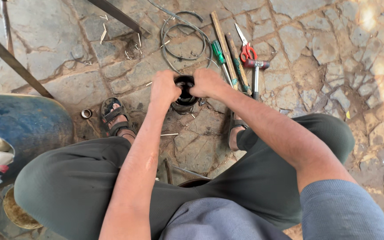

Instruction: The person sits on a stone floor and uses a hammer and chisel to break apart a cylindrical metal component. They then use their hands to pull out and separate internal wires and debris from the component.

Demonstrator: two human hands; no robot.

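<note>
Ground: irregular stone paving (pixel 316 40), cracked, earth-filled joints, sun patch at far right; outdoors.

Far left: blue drum (pixel 27 124), lying on its side, rags showing in its opening. Two dark metal bars (pixel 14 62) slant across the upper left.

Left of centre: small metal ring (pixel 86 113) on the stones, near a sandalled foot (pixel 116 120).

Centre: left hand (pixel 164 88) and right hand (pixel 206 82), both curled tight on opposite sides of a black round part (pixel 184 91), which stands on the paving between the feet. Fingers closed around its rim; the grip beneath is hidden.

Above centre: coiled grey cable (pixel 183 42).

Right of centre, lying side by side: wooden stick (pixel 221 38), green-handled screwdriver (pixel 221 55), red-handled scissors (pixel 245 46), hammer (pixel 255 73).

Foreground: dark green trousers (pixel 67 182), grey shirt sleeve (pixel 343 209).
</note>
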